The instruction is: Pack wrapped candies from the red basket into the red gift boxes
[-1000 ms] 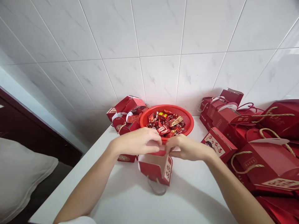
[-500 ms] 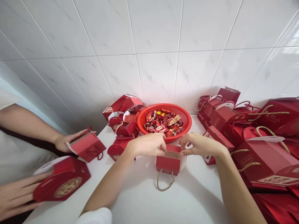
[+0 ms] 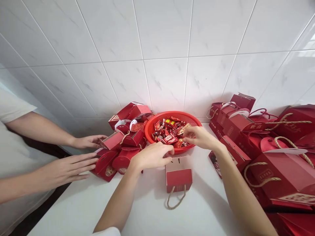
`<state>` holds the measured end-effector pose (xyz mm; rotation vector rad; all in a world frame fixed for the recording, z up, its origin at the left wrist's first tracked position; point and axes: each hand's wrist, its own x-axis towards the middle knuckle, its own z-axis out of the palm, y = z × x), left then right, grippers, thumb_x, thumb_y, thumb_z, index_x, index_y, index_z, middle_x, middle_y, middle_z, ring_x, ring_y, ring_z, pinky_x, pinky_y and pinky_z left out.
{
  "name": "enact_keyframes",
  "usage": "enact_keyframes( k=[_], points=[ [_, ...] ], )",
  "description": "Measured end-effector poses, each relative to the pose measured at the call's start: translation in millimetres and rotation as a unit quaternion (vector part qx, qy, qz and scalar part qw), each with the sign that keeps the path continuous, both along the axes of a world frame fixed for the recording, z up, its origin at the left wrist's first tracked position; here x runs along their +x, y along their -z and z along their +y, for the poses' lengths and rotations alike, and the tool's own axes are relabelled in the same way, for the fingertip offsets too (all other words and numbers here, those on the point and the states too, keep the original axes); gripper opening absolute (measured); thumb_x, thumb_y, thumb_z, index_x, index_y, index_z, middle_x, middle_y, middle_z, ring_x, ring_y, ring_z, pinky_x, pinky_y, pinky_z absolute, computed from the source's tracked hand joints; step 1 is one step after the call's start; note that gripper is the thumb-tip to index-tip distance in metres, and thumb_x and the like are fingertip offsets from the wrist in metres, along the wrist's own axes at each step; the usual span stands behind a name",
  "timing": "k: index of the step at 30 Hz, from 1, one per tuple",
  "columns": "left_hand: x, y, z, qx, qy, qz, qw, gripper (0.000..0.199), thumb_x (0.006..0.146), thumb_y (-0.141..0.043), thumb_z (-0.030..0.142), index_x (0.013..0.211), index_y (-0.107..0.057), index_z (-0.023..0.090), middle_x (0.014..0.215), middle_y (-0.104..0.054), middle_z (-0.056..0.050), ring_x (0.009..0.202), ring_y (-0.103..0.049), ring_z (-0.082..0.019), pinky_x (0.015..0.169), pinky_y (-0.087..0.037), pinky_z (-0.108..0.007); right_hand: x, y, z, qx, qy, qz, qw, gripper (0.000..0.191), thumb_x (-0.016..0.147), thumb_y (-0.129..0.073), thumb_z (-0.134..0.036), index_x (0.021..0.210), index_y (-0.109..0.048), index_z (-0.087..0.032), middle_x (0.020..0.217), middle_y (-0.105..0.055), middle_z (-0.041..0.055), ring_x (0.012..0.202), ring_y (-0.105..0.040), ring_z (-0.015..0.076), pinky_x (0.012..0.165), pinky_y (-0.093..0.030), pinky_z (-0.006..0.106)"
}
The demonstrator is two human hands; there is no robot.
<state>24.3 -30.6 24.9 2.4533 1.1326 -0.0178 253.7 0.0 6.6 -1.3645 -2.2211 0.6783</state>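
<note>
A small red gift box [image 3: 179,180] stands with its top open on the white table, a twisted rope handle hanging off its near side. My left hand [image 3: 151,156] is at the box's back left edge, thumb and curled fingers closed about it. Beyond the box is a red plastic basket [image 3: 198,121] of wrapped candies [image 3: 169,139]. My right hand [image 3: 203,137] reaches over the basket's right rim, its fingertips pinched on a candy among the others. The candy is mostly hidden by the fingers.
Finished-looking red boxes [image 3: 128,144] cluster left of the basket. More red boxes with rope handles [image 3: 283,164] are heaped along the right. On the left, a co-worker's hands [image 3: 71,167] are at the box cluster. A tiled wall [image 3: 164,82] rises behind.
My right hand has left the box and moved up into the basket. My left hand stays by the box. The co-worker's two boxes have moved right, against the left cluster.
</note>
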Motion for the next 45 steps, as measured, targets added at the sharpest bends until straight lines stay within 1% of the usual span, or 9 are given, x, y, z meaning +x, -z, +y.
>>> enact_keyframes(
  k=[3, 6, 11, 17, 24, 27, 32, 41, 45],
  points=[
    [-2, -0.2, 3, -0.014, 0.001, -0.04, 0.999, 0.022, 0.09, -0.049, 0.029, 0.094, -0.069, 0.021, 0.084, -0.074, -0.001, 0.074, -0.066, -0.018, 0.064, -0.043, -0.027, -15, 14.3, 27, -0.014, 0.104, -0.121, 0.987, 0.027, 0.078, -0.07, -0.04, 0.069, -0.055, -0.019, 0.073, -0.063, 0.0038, 0.072, -0.057, 0.0173, 0.06, -0.036, 0.026],
    [-6, 4.1, 12, -0.027, -0.007, -0.096, 0.995, 0.024, 0.089, -0.054, 0.036, 0.1, -0.071, 0.021, 0.089, -0.075, -0.002, 0.079, -0.067, -0.019, 0.07, -0.047, -0.027, -22, 30.9, 44, -0.079, 0.099, -0.141, 0.982, 0.036, 0.071, -0.076, -0.035, 0.057, -0.046, -0.019, 0.056, -0.051, -0.0007, 0.061, -0.05, 0.0137, 0.052, -0.029, 0.025],
    [-9, 20.5, 35, 0.015, -0.07, -0.245, 0.967, 0.029, 0.089, -0.055, 0.037, 0.109, -0.068, 0.02, 0.105, -0.073, -0.006, 0.094, -0.067, -0.021, 0.087, -0.052, -0.033, -10, 35.7, 48, -0.075, 0.087, 0.097, 0.989, 0.024, 0.068, -0.068, -0.024, 0.057, -0.048, -0.018, 0.054, -0.05, -0.0037, 0.055, -0.05, 0.0096, 0.051, -0.036, 0.021],
    [8, 41.6, 55, 0.131, -0.055, -0.29, 0.946, 0.058, 0.083, -0.067, 0.033, 0.138, -0.052, 0.024, 0.146, -0.053, -0.009, 0.135, -0.048, -0.026, 0.115, -0.036, -0.041, -10, 9.5, 32, -0.163, 0.056, 0.379, 0.909, 0.038, 0.061, -0.081, -0.042, 0.067, -0.053, -0.018, 0.061, -0.063, 0.0005, 0.055, -0.062, 0.0127, 0.055, -0.05, 0.023],
    [23, 55.0, 76, 0.11, -0.111, -0.475, 0.866, 0.035, 0.094, -0.053, 0.04, 0.116, -0.068, 0.018, 0.122, -0.07, -0.01, 0.118, -0.063, -0.025, 0.106, -0.044, -0.037, -22, 7.9, 34, -0.131, 0.018, 0.456, 0.88, 0.052, 0.073, -0.068, -0.067, 0.076, -0.058, -0.017, 0.075, -0.068, 0.0058, 0.067, -0.065, 0.0143, 0.072, -0.054, 0.028],
    [24, 60.8, 87, 0.009, -0.186, -0.577, 0.796, 0.035, 0.086, -0.06, 0.046, 0.098, -0.071, 0.015, 0.103, -0.075, -0.009, 0.106, -0.068, -0.027, 0.096, -0.05, -0.037, -19, 21.9, 45, -0.052, 0.047, 0.369, 0.927, 0.046, 0.075, -0.068, -0.062, 0.077, -0.058, -0.017, 0.077, -0.068, 0.0058, 0.07, -0.063, 0.015, 0.072, -0.05, 0.028],
    [20, 66.0, 96, -0.136, -0.288, -0.659, 0.681, 0.026, 0.067, -0.071, 0.039, 0.08, -0.068, 0.018, 0.084, -0.075, -0.004, 0.085, -0.071, -0.023, 0.072, -0.053, -0.029, -22, 51.8, 61, -0.051, -0.033, 0.006, 0.998, 0.026, 0.065, -0.079, -0.029, 0.082, -0.065, -0.015, 0.084, -0.068, 0.0036, 0.078, -0.059, 0.017, 0.07, -0.043, 0.025],
    [18, 65.4, 100, -0.154, -0.332, -0.686, 0.629, 0.023, 0.057, -0.07, 0.034, 0.068, -0.063, 0.016, 0.07, -0.068, -0.001, 0.065, -0.064, -0.015, 0.05, -0.044, -0.021, -15, 54.9, 64, -0.051, 0.009, -0.103, 0.993, 0.016, 0.079, -0.069, -0.025, 0.092, -0.069, -0.015, 0.093, -0.07, 0.0055, 0.085, -0.062, 0.0186, 0.07, -0.041, 0.024],
    [18, 65.7, 101, -0.157, -0.335, -0.692, 0.62, 0.022, 0.056, -0.07, 0.033, 0.068, -0.063, 0.016, 0.068, -0.066, 0.0, 0.062, -0.063, -0.014, 0.048, -0.044, -0.02, -16, 47.7, 74, -0.03, -0.063, -0.047, 0.996, 0.02, 0.089, -0.06, -0.03, 0.098, -0.07, -0.015, 0.101, -0.072, 0.0066, 0.093, -0.064, 0.0193, 0.081, -0.044, 0.025]
  ],
)
